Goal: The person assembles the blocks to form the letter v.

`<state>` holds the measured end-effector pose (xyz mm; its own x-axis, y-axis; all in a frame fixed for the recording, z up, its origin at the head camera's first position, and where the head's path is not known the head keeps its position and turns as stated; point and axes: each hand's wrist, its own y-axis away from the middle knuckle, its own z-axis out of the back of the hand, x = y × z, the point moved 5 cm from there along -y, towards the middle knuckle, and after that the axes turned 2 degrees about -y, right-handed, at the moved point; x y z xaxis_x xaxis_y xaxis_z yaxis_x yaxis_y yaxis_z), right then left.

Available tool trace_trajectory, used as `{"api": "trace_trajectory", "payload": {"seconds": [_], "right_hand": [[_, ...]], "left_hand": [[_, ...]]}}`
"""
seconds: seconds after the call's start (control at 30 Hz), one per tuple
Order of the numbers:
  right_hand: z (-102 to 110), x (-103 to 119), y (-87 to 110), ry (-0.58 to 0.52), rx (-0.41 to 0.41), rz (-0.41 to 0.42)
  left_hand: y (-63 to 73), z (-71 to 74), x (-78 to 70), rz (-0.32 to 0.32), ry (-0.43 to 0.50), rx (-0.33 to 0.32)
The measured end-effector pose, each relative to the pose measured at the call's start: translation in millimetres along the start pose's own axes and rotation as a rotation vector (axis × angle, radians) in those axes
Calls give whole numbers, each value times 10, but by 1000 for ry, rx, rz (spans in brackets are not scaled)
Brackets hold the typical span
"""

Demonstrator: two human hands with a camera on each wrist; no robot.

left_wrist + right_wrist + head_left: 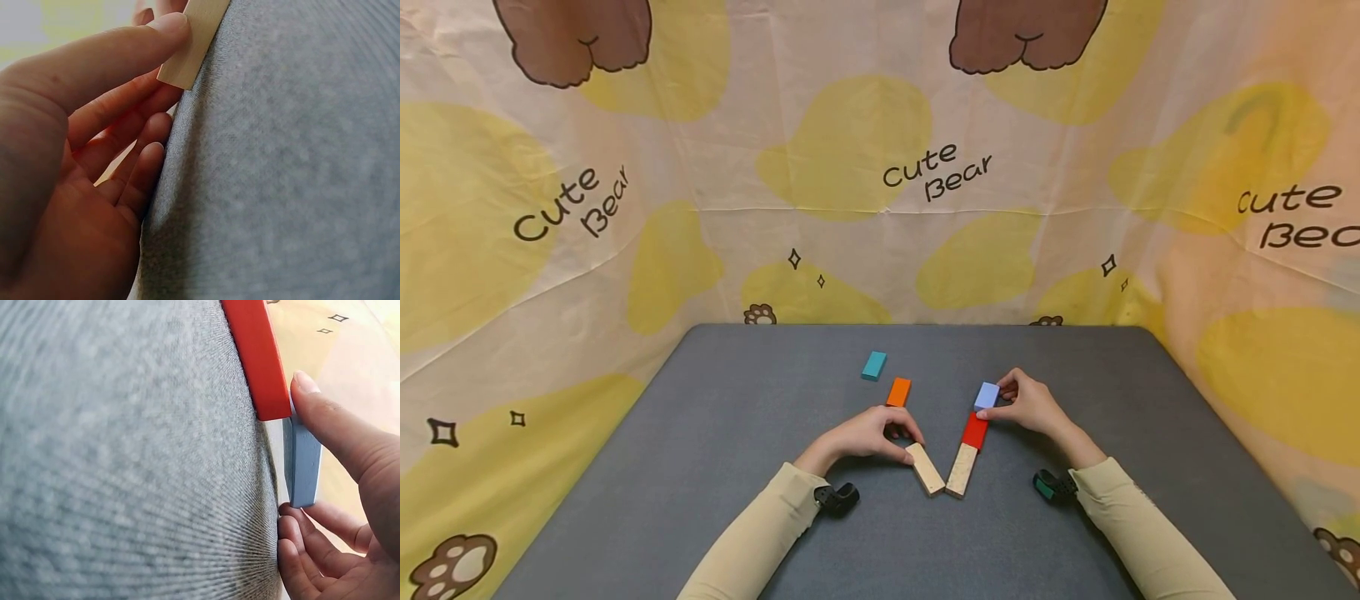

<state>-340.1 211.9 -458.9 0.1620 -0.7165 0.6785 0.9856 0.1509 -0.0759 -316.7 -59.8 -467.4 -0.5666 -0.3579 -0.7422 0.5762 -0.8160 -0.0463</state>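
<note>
My left hand (868,433) pinches the upper end of a plain wooden block (928,471), the thumb on its side in the left wrist view. That block lies slanted, its lower end near a second plain wooden block (961,472), so the two form a V. A red block (975,431) continues the right arm of the V. Beyond it, my right hand (1030,406) holds a light blue block (987,396) between thumb and fingers. The right wrist view shows the blue block (305,465) right at the red block's end (262,362), the thumb overlapping where they meet.
An orange block (898,392) lies just beyond my left hand, and a teal block (874,365) farther back to its left. The grey table (700,467) ends before a patterned cloth backdrop (850,150). Each wrist wears a dark band.
</note>
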Motion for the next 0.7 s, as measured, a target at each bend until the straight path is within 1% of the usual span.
{"api": "trace_trajectory", "payload": {"seconds": [0.33, 0.57, 0.7], "right_hand": [[1, 19, 12, 5, 4, -4], [-5, 23, 12, 12, 9, -9], [-5, 26, 15, 7, 11, -10]], "left_hand": [[1, 4, -8, -10, 7, 5], [-4, 0, 11, 11, 7, 5], [-4, -1, 15, 10, 3, 2]]}}
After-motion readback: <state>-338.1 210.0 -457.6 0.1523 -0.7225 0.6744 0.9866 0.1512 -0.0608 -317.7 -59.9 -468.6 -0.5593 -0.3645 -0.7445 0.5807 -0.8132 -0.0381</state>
